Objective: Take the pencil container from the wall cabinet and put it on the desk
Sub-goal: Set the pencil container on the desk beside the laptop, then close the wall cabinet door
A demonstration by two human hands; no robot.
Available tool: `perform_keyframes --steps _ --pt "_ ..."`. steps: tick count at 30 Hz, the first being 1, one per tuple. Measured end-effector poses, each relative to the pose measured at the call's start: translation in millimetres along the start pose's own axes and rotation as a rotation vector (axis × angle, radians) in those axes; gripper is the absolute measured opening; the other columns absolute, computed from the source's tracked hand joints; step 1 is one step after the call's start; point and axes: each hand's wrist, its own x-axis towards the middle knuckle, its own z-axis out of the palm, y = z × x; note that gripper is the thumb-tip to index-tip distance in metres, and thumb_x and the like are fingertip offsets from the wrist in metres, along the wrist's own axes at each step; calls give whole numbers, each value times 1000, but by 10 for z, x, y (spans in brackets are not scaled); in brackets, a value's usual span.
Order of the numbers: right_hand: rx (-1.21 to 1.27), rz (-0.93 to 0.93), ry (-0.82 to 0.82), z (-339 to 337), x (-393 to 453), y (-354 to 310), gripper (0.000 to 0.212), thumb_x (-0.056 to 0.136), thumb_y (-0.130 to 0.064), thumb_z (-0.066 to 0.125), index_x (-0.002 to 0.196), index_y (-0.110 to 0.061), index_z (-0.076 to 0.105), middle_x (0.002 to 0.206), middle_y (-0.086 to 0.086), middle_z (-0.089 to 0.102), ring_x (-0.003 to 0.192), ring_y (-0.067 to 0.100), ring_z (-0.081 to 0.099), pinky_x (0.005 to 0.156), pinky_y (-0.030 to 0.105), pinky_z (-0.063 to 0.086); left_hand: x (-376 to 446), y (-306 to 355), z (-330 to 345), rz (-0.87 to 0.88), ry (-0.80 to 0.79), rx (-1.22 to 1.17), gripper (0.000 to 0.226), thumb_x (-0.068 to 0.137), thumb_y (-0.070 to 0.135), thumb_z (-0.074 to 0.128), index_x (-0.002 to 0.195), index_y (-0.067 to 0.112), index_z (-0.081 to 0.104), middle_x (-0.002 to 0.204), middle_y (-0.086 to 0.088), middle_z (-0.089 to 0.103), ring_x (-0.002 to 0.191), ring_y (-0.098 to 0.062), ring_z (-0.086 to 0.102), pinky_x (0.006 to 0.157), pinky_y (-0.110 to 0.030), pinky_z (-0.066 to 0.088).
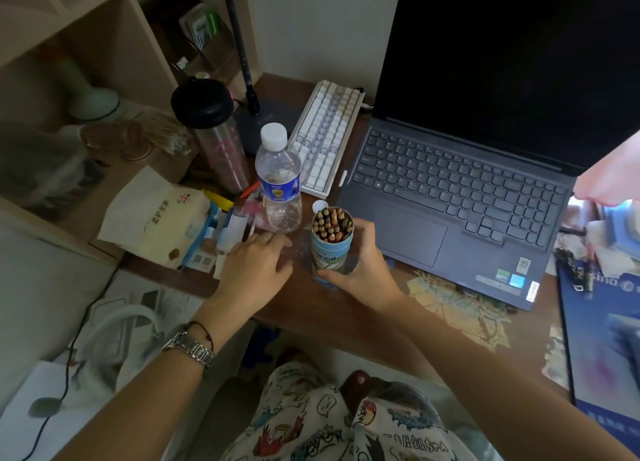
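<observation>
Near the surface's [332, 308] left edge lies a paper bag [152, 215], with a tumbler [211, 131] standing behind it. The left hand [254, 270] rests palm down by the front edge, its fingers [277, 241] loosely spread and holding nothing, their tips just beside a bottle [278, 180]. Right of that hand, the pencil container [331, 242] stands upright on the surface near the front edge, full of coloured pencils. The right hand [360, 266] wraps it, fingers [334, 276] curled around its lower half. A keyboard [325, 135] leans behind, and a laptop [460, 197] sits open toward the right edge.
</observation>
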Motion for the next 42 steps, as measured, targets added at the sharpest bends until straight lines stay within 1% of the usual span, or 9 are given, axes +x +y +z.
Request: perform_keyframes --steps 4,9,12,18,23,28,33,37,42 --pt "-55 18 -121 -142 30 -71 75 66 -22 85 122 -19 35 120 -8 51 110 2 51 90 11 44 40 -21 -108 13 -33 16 32 83 27 61 113 15 59 105 -4 68 94 -23 62 76 -36 50" --pt "-463 18 -343 -649 187 -228 51 73 -28 77 115 -24 49 112 -3 64 101 15 60 89 39 52 193 -17 -476 12 -41 67 25 84 32 59 105 19 58 99 -1 66 87 -20 60 67 -33 47" --pt "-872 33 -355 -1005 303 -518 33 82 -26 62 114 -28 55 118 -2 63 109 24 59 83 39 47 258 60 -779 33 -1 95 24 84 35 57 104 21 58 96 1 66 82 -18 59 62 -32 46" --pt "-1121 -60 -106 -1559 406 -1356 29 88 -28 57 115 -19 56 120 5 60 112 27 56 91 38 44 351 296 -1376 98 109 166 26 83 35 62 106 23 59 89 3 66 75 -14 60 64 -25 48" --pt "-1128 -196 105 -2009 440 -2081 33 86 -29 60 118 -22 54 115 1 59 107 23 56 87 33 42 554 480 -1964 170 208 301 38 59 37 83 91 25 67 72 8 68 61 -10 63 51 -24 48" --pt "-1160 -288 299 -2440 431 -2759 29 84 -32 63 111 -23 58 114 -2 63 106 22 59 86 33 48 801 818 -2627 265 343 379 35 77 49 59 109 34 59 96 14 67 88 -7 62 70 -26 46" --pt "-1168 -325 505 -2784 386 -3230 23 80 -29 64 103 -25 63 105 -5 65 98 21 63 78 31 49 994 1182 -3180 388 455 335 40 83 50 52 118 32 57 112 12 65 101 -12 59 79 -28 43" --pt "-1178 -303 556 -2983 306 -3537 21 82 -27 63 102 -25 62 103 -5 65 94 20 63 78 34 51 1145 1433 -3527 438 525 322 43 89 49 44 129 33 44 128 11 54 116 -12 50 91 -28 38" --pt "-1193 -332 678 -3171 200 -3850 14 82 -27 65 95 -25 65 99 -7 67 88 17 64 69 26 45 1277 1772 -3921 487 624 344 43 89 49 42 129 32 44 130 11 53 119 -13 48 87 -28 37"
